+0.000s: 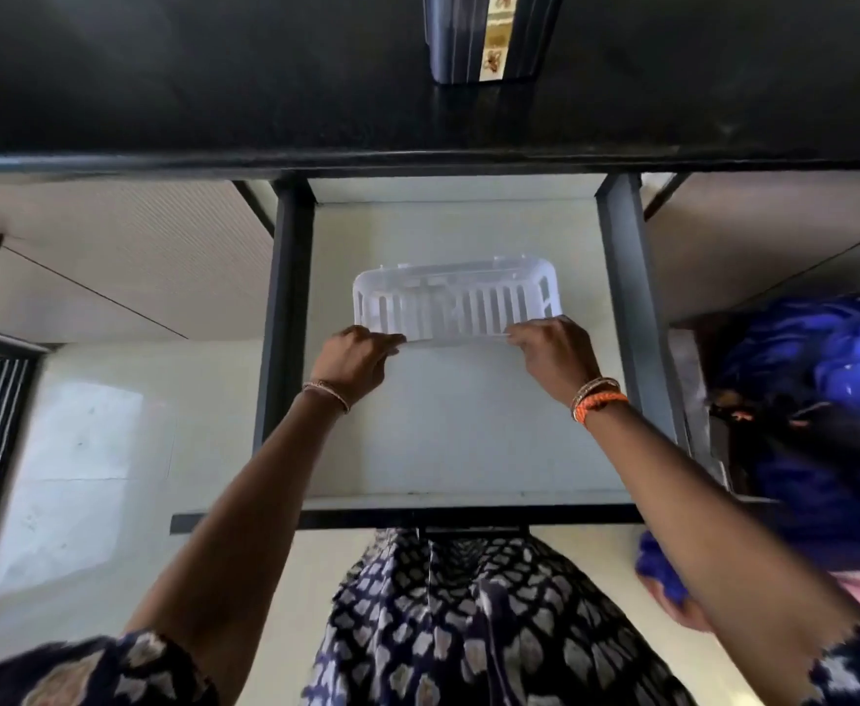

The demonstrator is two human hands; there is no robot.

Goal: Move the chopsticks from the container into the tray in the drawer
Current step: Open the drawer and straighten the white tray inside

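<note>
A white slotted plastic tray [455, 300] lies in the open drawer [468, 430], near its back half. My left hand [356, 361] pinches the tray's near left corner. At the near right corner, my right hand [555, 356] grips the tray's edge. A dark ribbed container [489, 35] with a patterned strip stands on the black countertop [214, 84] above the drawer, cut off by the top edge. No chopsticks show in the tray or in my hands.
The drawer has dark metal side rails [285, 318] and a white floor. A second person in blue clothing [825, 400] crouches at the right beside the drawer. Pale tiled floor [86, 450] lies to the left.
</note>
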